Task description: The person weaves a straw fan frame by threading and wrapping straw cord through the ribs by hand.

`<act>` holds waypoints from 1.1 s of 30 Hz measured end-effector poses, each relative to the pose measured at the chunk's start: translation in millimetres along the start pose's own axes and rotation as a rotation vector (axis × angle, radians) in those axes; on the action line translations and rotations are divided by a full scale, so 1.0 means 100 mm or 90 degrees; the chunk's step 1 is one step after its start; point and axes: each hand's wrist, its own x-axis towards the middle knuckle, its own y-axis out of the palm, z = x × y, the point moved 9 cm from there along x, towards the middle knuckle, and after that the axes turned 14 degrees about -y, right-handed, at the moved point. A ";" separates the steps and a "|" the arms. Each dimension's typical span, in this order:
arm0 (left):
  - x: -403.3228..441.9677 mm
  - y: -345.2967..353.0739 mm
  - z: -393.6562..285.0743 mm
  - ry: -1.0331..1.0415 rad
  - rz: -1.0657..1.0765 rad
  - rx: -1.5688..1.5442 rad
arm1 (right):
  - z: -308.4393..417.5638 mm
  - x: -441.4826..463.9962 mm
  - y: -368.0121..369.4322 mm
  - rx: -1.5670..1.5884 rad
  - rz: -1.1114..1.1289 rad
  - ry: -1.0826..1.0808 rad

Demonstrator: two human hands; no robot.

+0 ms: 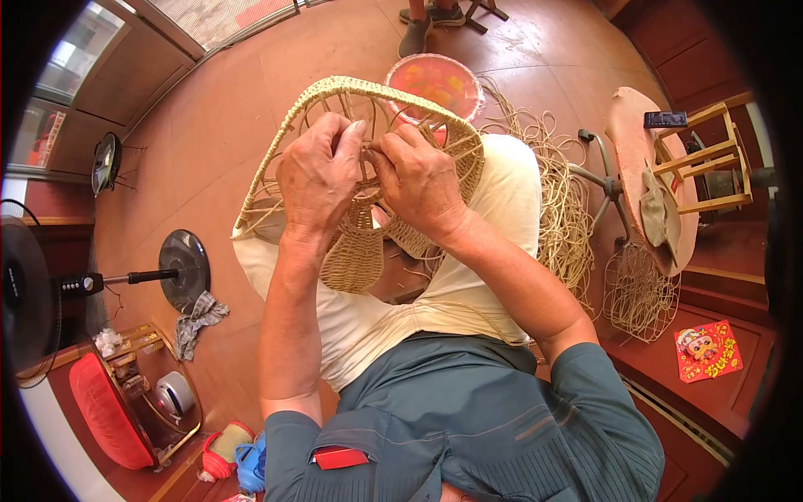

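A woven frame (355,259) of pale twisted cord, with a braided rim and open ribs, rests across the lap and knees. Above its inner ribs, my left hand (322,167) has its fingers bent and pinched near the middle. My right hand (416,176) sits just beside it, fingers curled together close to the same ribs. What either hand pinches is too small and hidden to make out. A strand of cord (468,314) runs over the right thigh.
Loose cord (556,217) lies heaped on the floor at the right. A red basin (435,84) stands beyond the frame. Another person's shoes (431,21) show at the top. A fan (184,268) is at the left, a wooden stool (711,159) at the right.
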 end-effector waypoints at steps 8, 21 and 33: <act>-0.26 -0.03 0.01 0.132 -0.013 -0.033 | 0.01 -0.02 0.02 -0.021 0.017 0.018; -0.56 0.11 0.14 0.170 -0.106 0.116 | 0.13 -0.21 0.07 -0.002 0.073 -0.013; -0.74 -0.24 0.16 0.218 -0.257 0.235 | 0.22 -0.36 -0.13 0.013 -0.044 -0.061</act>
